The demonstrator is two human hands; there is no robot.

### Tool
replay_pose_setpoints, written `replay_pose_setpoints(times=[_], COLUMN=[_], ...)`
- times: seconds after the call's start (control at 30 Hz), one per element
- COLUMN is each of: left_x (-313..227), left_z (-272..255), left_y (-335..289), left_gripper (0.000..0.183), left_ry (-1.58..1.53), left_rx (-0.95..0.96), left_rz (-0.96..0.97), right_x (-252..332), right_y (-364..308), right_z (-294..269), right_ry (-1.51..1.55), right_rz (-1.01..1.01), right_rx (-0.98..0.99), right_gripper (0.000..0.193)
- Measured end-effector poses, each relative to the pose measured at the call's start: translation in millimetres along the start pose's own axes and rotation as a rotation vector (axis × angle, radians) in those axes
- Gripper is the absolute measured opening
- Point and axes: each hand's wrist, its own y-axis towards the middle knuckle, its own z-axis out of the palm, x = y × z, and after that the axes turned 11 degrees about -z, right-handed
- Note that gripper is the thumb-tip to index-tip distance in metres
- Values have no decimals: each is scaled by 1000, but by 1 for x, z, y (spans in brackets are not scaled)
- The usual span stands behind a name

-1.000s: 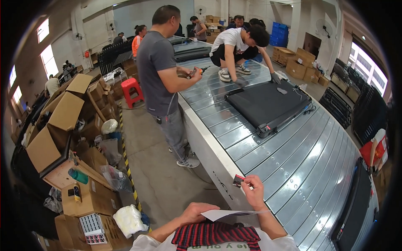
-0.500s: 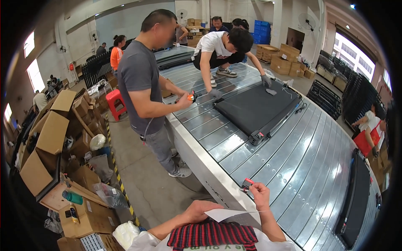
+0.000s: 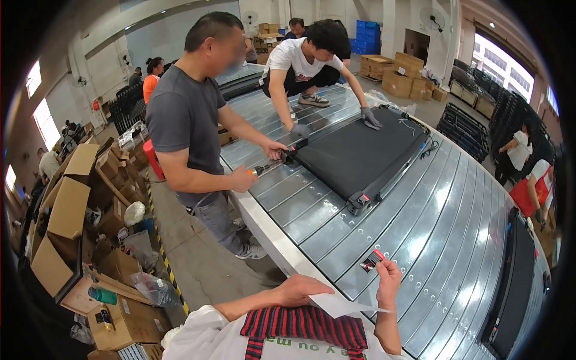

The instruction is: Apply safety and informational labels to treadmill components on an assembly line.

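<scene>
My left hand (image 3: 298,290) is closed on a curled white sheet of paper (image 3: 341,306) in front of my chest. A small red-and-black label (image 3: 370,261) is pinched in my right hand (image 3: 389,277), held over the shiny metal slatted tabletop (image 3: 414,258). Ahead on that tabletop lies a flat black folded panel (image 3: 354,153) with a strap-like strip and dark end fittings (image 3: 358,203). Neither of my hands touches the panel.
A co-worker in grey (image 3: 189,114) stands at the table's left edge with an orange power driver (image 3: 255,171). Another person in white (image 3: 300,66) squats on the tabletop, gloved hands on the panel. Cardboard boxes (image 3: 66,207) crowd the left; a second black panel (image 3: 510,282) lies right.
My right hand has moved slightly right with the label. The grey-shirted co-worker has leaned in, one hand now at the panel's corner. The gloved person's hands have shifted, and the view has shifted too.
</scene>
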Motion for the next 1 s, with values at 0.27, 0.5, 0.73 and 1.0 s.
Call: replay_pose_setpoints(times=[0.27, 0.5, 0.73, 1.0], left_x=[15, 49, 87, 130], left_z=[-24, -45, -72, -107], left_y=[49, 62, 76, 102], left_gripper=[23, 26, 35, 24], left_ry=[-6, -109, -187, -286], left_rx=[109, 110, 170, 128], left_rz=[86, 166, 150, 180], right_x=[-10, -21, -9, -19], right_y=[25, 39, 57, 74], right_z=[14, 52, 97, 144], right_ry=[-15, 25, -94, -181], right_rz=[12, 29, -1, -21], right_rx=[-88, -155, -130, -47], right_gripper=[5, 5, 4, 5])
